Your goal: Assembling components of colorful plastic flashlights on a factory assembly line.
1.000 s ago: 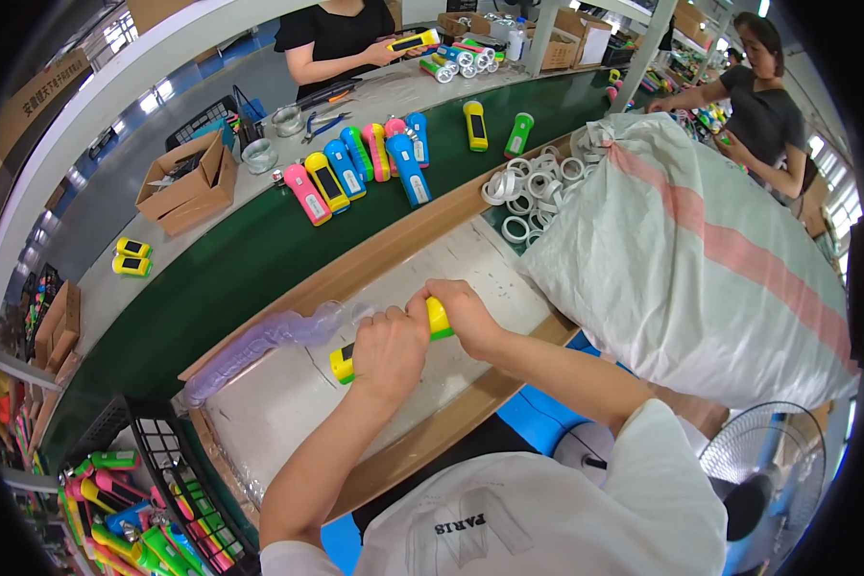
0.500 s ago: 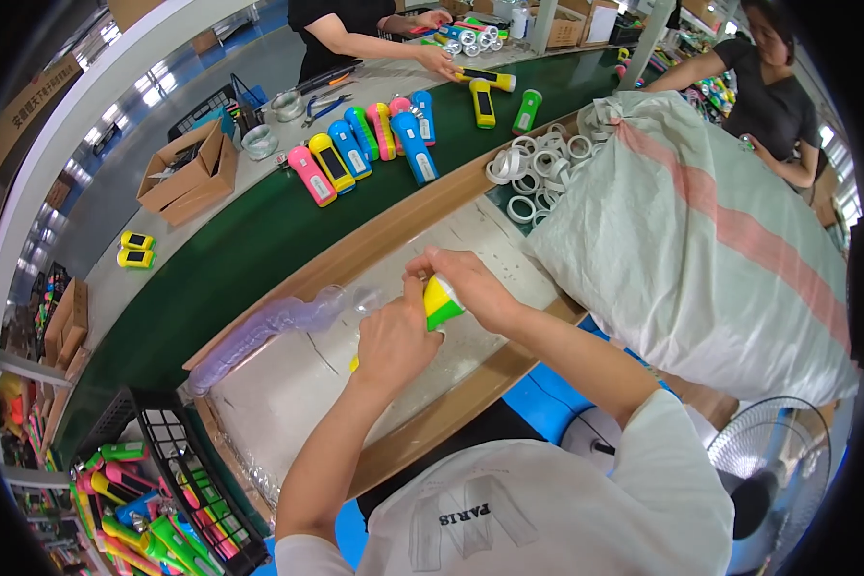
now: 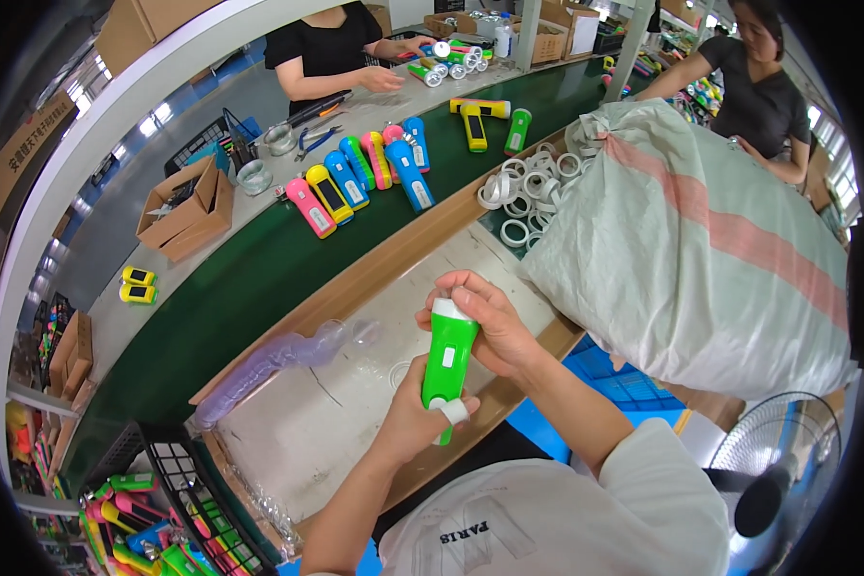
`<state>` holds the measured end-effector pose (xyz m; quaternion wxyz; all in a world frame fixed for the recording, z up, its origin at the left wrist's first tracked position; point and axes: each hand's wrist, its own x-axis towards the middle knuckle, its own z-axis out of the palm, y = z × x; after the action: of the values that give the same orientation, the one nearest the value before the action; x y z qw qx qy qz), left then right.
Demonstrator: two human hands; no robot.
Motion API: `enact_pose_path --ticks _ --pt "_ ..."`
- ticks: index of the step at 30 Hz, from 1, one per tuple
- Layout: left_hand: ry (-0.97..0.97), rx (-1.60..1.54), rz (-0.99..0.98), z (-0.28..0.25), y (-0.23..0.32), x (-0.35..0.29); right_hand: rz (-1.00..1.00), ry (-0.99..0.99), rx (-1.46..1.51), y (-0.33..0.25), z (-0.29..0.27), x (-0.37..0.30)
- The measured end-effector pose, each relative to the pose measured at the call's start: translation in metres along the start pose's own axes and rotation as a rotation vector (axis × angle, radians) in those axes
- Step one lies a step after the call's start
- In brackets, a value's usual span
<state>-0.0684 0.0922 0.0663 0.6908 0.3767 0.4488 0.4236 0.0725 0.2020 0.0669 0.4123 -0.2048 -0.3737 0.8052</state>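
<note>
A green flashlight (image 3: 448, 360) with a white head ring stands nearly upright between my hands, its pale switch side showing. My left hand (image 3: 416, 415) is closed around its lower handle, and a white band wraps the thumb. At the top, my right hand (image 3: 497, 322) curls its fingers around the white ring and the rim; some fingertips are hidden behind it. Below lies a whitish work board (image 3: 288, 437) with cardboard edges. On it rests a long stack of transparent purplish round lenses (image 3: 276, 367), with loose ones at its right end.
Beyond the board runs a green conveyor (image 3: 226, 288) bearing several coloured flashlights (image 3: 343, 180). White rings (image 3: 516, 204) lie beside a large woven sack (image 3: 682, 250) at right. A black crate (image 3: 190, 490) stands lower left, a fan (image 3: 773, 470) lower right. Two co-workers sit across.
The flashlight has turned from a tilted, mostly covered pose to upright, its green side now showing. My right hand has moved onto the head ring. A co-worker's hand has left a yellow flashlight.
</note>
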Motion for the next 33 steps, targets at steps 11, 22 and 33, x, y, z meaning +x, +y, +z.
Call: enact_pose_path --ticks 11,22,33 --pt "0.162 0.106 0.196 -0.014 -0.02 -0.002 0.03 0.002 -0.151 0.009 0.02 0.011" --pt "0.155 -0.164 -0.002 -0.017 -0.011 0.009 0.109 0.042 -0.086 0.019 0.021 0.036" --pt "1.125 1.474 0.205 -0.284 0.033 -0.014 -0.481 -0.494 -1.142 -0.034 0.05 -0.019"
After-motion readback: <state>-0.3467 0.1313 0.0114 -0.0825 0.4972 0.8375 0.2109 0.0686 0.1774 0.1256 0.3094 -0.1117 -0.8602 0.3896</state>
